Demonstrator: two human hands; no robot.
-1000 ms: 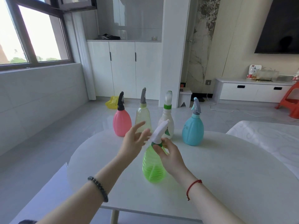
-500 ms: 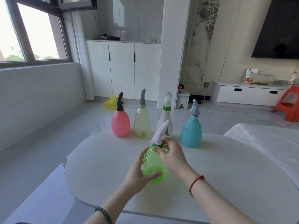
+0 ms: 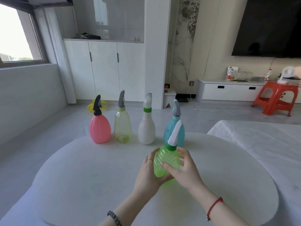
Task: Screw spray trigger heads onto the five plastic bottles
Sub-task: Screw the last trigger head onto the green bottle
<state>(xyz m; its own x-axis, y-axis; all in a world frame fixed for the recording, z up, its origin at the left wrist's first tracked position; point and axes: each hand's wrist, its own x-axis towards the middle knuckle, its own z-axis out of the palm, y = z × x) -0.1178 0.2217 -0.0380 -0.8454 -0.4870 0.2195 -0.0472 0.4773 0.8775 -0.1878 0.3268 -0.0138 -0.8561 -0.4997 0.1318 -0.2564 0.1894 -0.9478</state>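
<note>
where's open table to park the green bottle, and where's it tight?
Bare tabletop lies left of the left hand, in front of the pink bottle and yellow bottle. More open surface lies right of the right hand, toward the table's right edge. Crowded: the back row, where the green bottle stands just before the blue bottle, beside the white bottle.

Single head view, forward-down, close over table (image 3: 81, 176)

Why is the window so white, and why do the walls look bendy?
In the head view, daylight overexposes the window, washing it out; the wide-angle lens bows the white pillar and the table edge; the green bottle stays sharp.
</note>
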